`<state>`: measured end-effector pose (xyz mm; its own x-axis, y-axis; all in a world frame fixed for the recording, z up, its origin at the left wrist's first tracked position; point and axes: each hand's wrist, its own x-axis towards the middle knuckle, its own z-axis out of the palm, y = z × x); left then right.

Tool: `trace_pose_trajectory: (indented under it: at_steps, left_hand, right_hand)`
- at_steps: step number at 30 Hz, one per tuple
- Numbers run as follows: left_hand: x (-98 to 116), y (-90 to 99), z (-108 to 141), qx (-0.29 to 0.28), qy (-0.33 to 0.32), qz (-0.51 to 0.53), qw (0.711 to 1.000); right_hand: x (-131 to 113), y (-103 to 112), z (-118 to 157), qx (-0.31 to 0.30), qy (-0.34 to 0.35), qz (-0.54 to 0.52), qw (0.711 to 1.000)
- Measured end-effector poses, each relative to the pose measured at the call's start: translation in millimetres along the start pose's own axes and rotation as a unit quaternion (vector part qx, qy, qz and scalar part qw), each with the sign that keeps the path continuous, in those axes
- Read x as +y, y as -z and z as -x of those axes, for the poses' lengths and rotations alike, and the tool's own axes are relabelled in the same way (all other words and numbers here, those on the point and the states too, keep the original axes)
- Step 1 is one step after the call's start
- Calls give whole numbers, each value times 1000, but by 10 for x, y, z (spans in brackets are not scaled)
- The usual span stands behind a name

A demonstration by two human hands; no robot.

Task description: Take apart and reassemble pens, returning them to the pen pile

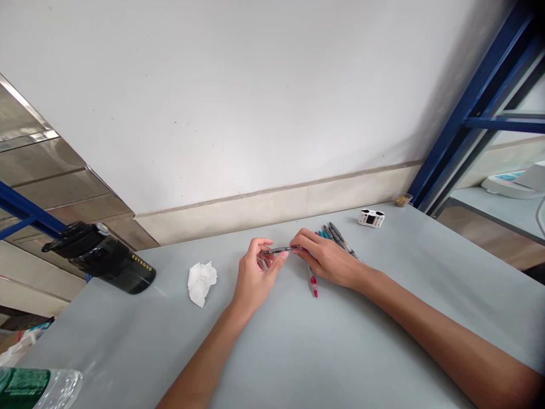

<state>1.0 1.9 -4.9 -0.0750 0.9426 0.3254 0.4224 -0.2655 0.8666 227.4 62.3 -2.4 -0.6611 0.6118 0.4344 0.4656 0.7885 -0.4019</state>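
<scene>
The work surface is a plain grey table (272,352) that fills the lower half of the frame. Its far edge meets a strip of beige tile (238,211) at the base of a white wall (272,102). The wall occupies the upper centre and carries small dark specks. Glossy brown tiles (51,165) cover the left edge. A blue metal frame (472,108) slants through the upper right; beyond it, a second table (498,210) supports a white machine (513,184).

The pen (280,250) is at the centre of the frame, roughly level and raised between both hands. The left hand (253,275) is partly curled, thumb and fingers closed around the pen's left part. The right hand (326,255) is bent at the wrist, fingertips pinched on the right end.

Items on the table are located as follows. A red pen (314,286) lies just below the right hand, its upper part hidden. A cluster of pens (338,236) lies behind that hand. A white gadget (371,218) and a small clear cup (403,200) sit at the far right corner. A crumpled tissue (201,283) lies left of centre. A black bottle (113,261) is at the left; a green-labelled bottle (25,388) is cut off at the lower left corner.
</scene>
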Motion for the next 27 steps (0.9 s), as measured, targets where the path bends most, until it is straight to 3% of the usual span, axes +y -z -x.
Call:
trace_pose_trajectory:
  at_steps: [8,17,27]
  left_hand:
    - [-4,10,-4,-16,-53,-17,998]
    - [52,20,4,-9,-11,-47,999]
    - [30,-15,16,-50,-36,-36,997]
  right_hand:
    - [20,-15,14,1,-3,12,1000]
    - [-36,31,-20,24,32,-2,999]
    - [16,11,-4,3,19,-8,1000]
